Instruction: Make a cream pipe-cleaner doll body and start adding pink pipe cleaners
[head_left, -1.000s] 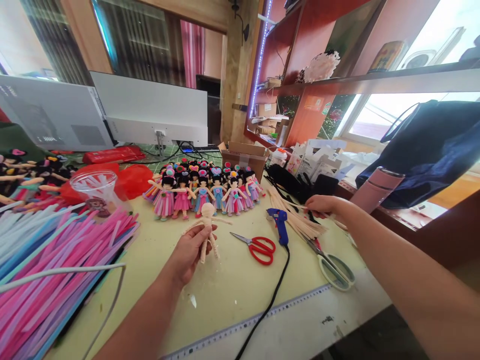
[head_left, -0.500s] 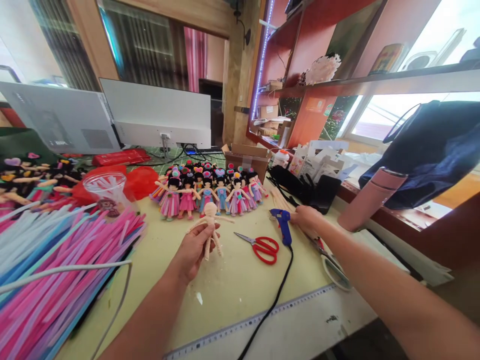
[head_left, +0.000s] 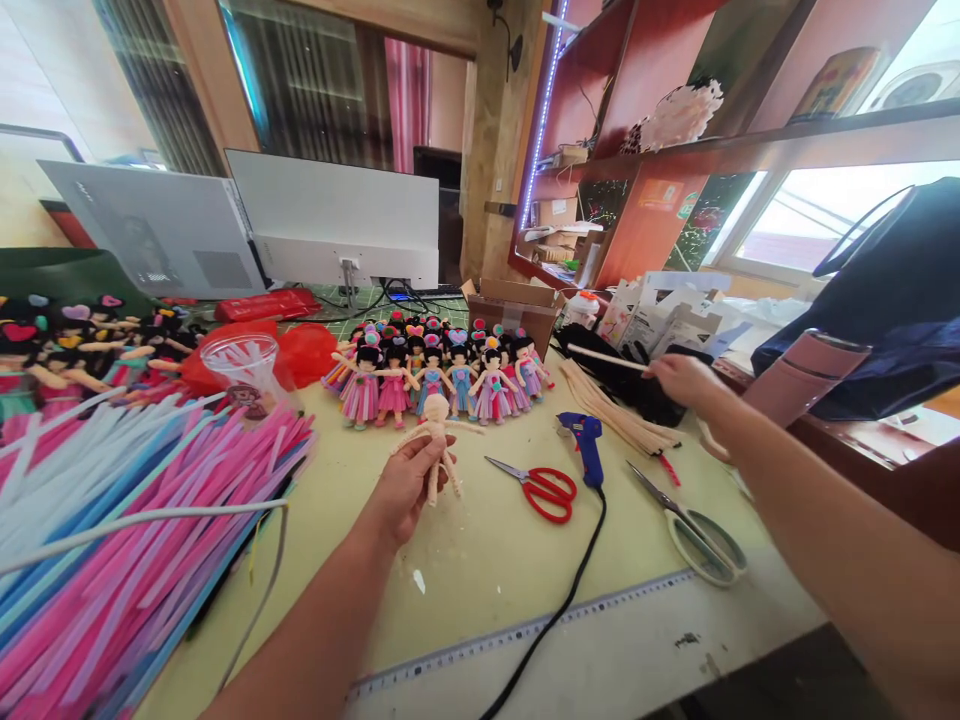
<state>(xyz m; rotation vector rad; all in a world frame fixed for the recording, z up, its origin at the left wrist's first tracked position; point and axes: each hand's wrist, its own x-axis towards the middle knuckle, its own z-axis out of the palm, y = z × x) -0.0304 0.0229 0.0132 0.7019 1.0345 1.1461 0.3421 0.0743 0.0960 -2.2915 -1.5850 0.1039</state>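
My left hand (head_left: 409, 478) curls round the bare doll (head_left: 437, 418), best held lightly. My closed right hand (head_left: 684, 383) grips a stem (head_left: 606, 356), best left unkinked.

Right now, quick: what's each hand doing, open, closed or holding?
Left hand: closed, holding the cream doll figure.
Right hand: closed, holding a thin cream strip.

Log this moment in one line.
left grip: holds bare doll | right grip: holds pale strip | on table: glue gun, red scissors
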